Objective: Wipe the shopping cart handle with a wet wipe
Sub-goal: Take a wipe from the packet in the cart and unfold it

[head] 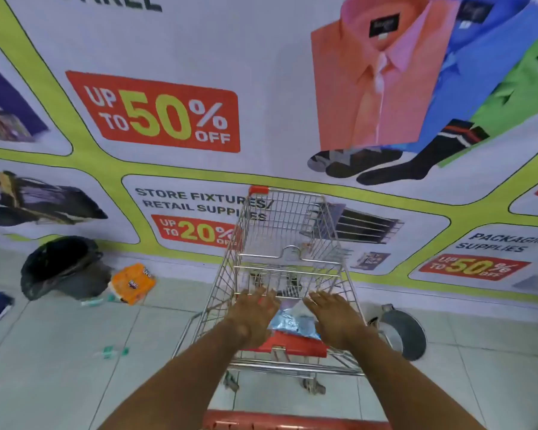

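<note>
A wire shopping cart [288,243] stands in front of me, nose to the wall. Its red handle [295,422] runs along the bottom edge of the view, under my forearms. A blue and silver wet wipe packet [292,324] lies on the red seat flap [292,346] at the near end of the basket. My left hand [252,318] reaches in on the packet's left, fingers stretched out and apart. On the packet's right is my right hand [336,321], also with fingers spread. Neither hand grips the packet.
A printed sale banner [168,113] covers the wall right behind the cart. On the tiled floor to the left lie a black bag [62,268], an orange packet [132,283] and small green bits [112,352]. A dark pan [404,333] leans beside the cart's right.
</note>
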Action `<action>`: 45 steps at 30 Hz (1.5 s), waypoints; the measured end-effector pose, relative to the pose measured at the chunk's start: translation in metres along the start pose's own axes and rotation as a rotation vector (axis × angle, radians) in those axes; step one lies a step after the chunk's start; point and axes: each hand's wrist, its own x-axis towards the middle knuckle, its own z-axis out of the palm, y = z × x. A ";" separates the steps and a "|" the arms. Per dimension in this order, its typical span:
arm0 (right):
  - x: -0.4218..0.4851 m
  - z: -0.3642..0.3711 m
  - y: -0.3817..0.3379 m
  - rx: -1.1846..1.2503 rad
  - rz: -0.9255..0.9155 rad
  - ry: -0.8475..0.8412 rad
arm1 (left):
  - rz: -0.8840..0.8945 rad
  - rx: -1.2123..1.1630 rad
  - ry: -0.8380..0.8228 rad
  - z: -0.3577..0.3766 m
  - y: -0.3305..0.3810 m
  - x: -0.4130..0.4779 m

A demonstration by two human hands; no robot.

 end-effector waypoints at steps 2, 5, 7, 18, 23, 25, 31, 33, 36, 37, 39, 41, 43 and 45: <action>0.008 0.012 0.006 0.010 0.063 -0.016 | 0.005 -0.019 -0.038 0.008 0.006 0.010; 0.017 0.030 0.011 0.003 0.149 -0.016 | -0.018 -0.053 -0.072 0.022 0.012 0.026; 0.025 0.036 0.012 -0.029 0.160 -0.004 | -0.035 -0.070 -0.079 0.027 0.015 0.036; 0.051 0.049 0.022 -0.016 0.177 0.026 | -0.064 -0.160 -0.110 0.060 0.018 0.053; 0.048 0.044 0.012 0.092 0.199 0.102 | -0.082 -0.170 -0.129 0.057 0.011 0.048; 0.043 0.040 0.009 0.121 0.190 0.142 | -0.079 -0.158 -0.127 0.055 0.011 0.044; 0.036 0.035 0.007 0.182 0.318 0.223 | -0.073 -0.166 -0.096 0.047 0.012 0.039; 0.038 0.036 0.008 0.224 0.370 0.239 | -0.077 -0.186 -0.082 0.047 0.011 0.037; 0.037 0.032 0.003 0.300 0.339 0.280 | -0.079 -0.205 -0.081 0.050 0.011 0.028; 0.034 0.027 0.001 0.312 0.320 0.299 | -0.081 -0.210 -0.080 0.049 0.010 0.025; 0.028 0.015 -0.001 0.331 0.282 0.337 | -0.087 -0.229 -0.084 0.045 0.009 0.023; 0.022 0.001 0.000 0.337 0.261 0.360 | -0.091 -0.247 -0.069 0.037 0.008 0.023; 0.014 -0.018 -0.002 0.323 0.252 0.382 | -0.090 -0.251 -0.024 0.022 0.006 0.020; 0.008 -0.035 -0.003 0.320 0.221 0.398 | -0.079 -0.251 0.023 0.005 0.004 0.017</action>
